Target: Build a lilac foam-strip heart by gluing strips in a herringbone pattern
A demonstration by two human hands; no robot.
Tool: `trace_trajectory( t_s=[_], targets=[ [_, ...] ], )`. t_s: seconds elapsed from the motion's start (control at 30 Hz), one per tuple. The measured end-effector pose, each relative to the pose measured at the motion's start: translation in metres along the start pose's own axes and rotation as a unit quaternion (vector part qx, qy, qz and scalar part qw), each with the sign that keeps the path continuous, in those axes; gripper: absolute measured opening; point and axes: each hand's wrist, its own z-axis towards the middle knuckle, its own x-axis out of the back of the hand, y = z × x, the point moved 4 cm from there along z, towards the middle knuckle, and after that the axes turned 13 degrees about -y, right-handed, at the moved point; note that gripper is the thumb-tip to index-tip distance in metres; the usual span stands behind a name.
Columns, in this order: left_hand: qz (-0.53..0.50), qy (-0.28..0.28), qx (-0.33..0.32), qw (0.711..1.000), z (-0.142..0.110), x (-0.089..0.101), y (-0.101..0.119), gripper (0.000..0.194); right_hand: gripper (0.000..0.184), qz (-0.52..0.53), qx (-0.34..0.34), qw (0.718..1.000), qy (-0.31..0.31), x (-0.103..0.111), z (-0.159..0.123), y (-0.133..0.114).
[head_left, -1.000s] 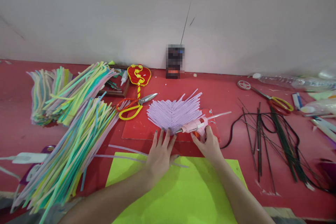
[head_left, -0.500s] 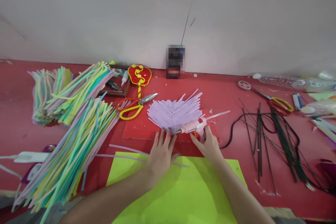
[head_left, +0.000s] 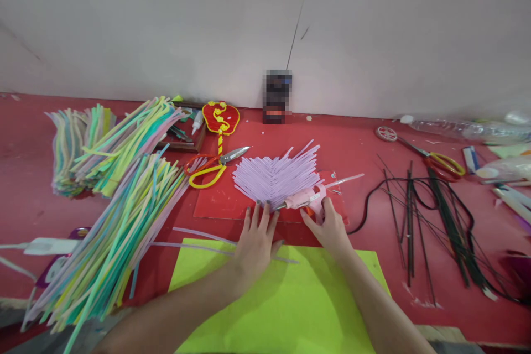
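Observation:
Lilac pipe cleaners laid in slanting rows form a leaf-like piece (head_left: 276, 172) on a red sheet (head_left: 218, 207). My left hand (head_left: 254, 249) lies with its fingers stretched out, the tips at the lower point of that piece. A pink hot glue gun (head_left: 301, 199) with a clear glue stick in its back is gripped in my right hand (head_left: 329, 229). Its nozzle points left, close to my left fingertips and the piece's lower end. Loose lilac pipe cleaners (head_left: 203, 232) run under or behind my left hand, over the edge of a lime-green board (head_left: 276, 304).
Bundles of pastel pipe cleaners (head_left: 112, 232) cover the left side. Scissors (head_left: 219, 163) and a red-and-yellow ornament (head_left: 221, 119) lie behind the left hand. Another pair of scissors (head_left: 440, 163), dark wire stems (head_left: 410, 221), a black cord (head_left: 367, 204) and plastic bottles (head_left: 460, 128) are on the right.

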Motion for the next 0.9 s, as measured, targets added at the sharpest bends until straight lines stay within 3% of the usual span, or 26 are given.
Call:
trace_trajectory(
  t_s=[0.3, 0.6, 0.9],
  targets=[
    [0.003, 0.002, 0.003, 1.000, -0.001, 0.003, -0.001, 0.054, 0.038, 0.016, 0.017, 1.000, 0.002, 0.001, -0.001, -0.002],
    [-0.031, -0.018, -0.009, 0.999, -0.001, 0.004, -0.002, 0.050, 0.033, 0.020, 0.067, 0.991, -0.114, -0.007, -0.003, -0.012],
    [-0.017, -0.021, -0.009, 1.000, -0.002, 0.005, -0.002, 0.054, 0.033, 0.037, 0.061, 0.991, -0.117, -0.005, -0.001, -0.015]
  ],
)
